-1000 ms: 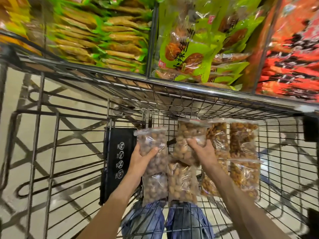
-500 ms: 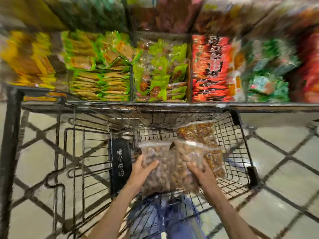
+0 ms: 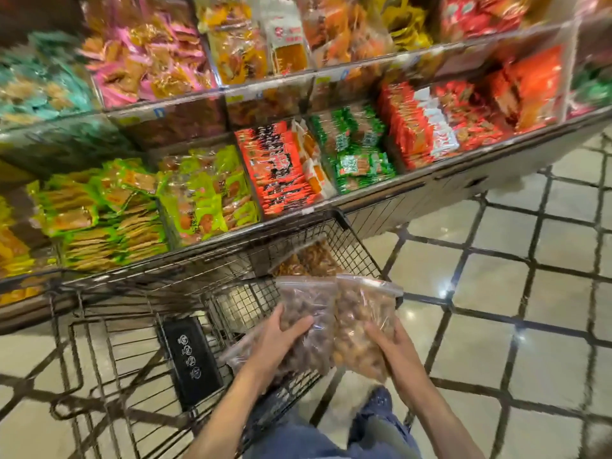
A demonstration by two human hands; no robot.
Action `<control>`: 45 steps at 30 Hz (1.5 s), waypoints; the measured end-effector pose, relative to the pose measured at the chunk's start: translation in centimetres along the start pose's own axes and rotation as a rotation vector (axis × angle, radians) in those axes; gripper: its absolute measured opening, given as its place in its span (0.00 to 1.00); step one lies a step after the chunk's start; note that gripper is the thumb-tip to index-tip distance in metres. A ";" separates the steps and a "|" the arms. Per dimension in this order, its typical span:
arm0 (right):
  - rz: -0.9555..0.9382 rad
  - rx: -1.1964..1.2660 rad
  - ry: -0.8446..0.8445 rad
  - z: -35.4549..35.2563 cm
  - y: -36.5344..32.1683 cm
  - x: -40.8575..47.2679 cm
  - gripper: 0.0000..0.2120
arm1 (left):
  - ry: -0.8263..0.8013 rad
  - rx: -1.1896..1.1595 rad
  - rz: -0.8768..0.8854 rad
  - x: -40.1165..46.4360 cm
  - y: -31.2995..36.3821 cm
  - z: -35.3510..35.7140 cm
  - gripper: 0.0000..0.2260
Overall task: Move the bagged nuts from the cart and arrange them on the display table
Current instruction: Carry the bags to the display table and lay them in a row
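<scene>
A black wire cart (image 3: 139, 329) filled the lower left of the frame, its mesh basket thin-barred and open at the top. In its far right corner, just above centre frame, lay a clear bag of amber, glossy nuts (image 3: 309, 260) against the mesh. A black plastic flap (image 3: 190, 359) with white round icons hung on the cart's near wall.

Low in the centre, the left hand (image 3: 281, 339) gripped a clear zip bag of dark brown nuts (image 3: 306, 313), thumb across the front and fingers curled behind. Just beside it and touching along one edge, the right hand (image 3: 387, 346) clasped a second clear bag of paler, tan nuts (image 3: 359, 326), fingers wrapped round its lower right side. Both bags were soft, crinkled plastic with a stiff seal strip along the top, lumpy with rounded kernels; they were held over the cart's right rim. A third, flatter bag edge (image 3: 236, 352) showed under the left wrist, its contents unclear.

Across the upper frame ran a display counter (image 3: 414, 190) split by clear dividers into bins: yellow-green packets (image 3: 99, 213) at left, green-and-orange packs (image 3: 208, 197), red-orange sachets (image 3: 281, 167), green wrappers (image 3: 357, 150), red packets (image 3: 440, 124), and pink and teal ones behind, all shiny and blurred. The floor (image 3: 496, 293) at right was glossy pale tile with dark diagonal lines.
</scene>
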State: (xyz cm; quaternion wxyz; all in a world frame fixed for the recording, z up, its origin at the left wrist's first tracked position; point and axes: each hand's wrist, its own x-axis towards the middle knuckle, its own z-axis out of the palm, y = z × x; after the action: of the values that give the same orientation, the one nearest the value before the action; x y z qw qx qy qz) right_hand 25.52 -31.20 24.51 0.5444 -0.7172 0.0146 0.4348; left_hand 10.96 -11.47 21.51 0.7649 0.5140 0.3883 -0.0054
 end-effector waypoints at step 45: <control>-0.234 0.619 1.023 -81.1 -6.0 -0.5 0.23 | -1.001 0.503 0.027 25.7 9.5 96.4 0.22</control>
State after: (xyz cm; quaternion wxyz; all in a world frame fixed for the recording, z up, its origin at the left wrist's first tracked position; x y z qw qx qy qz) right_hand 77.49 -93.38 31.78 0.6957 -0.6405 0.3212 -0.0519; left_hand 89.52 -73.14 29.92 0.7097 0.6202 -0.0421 -0.3314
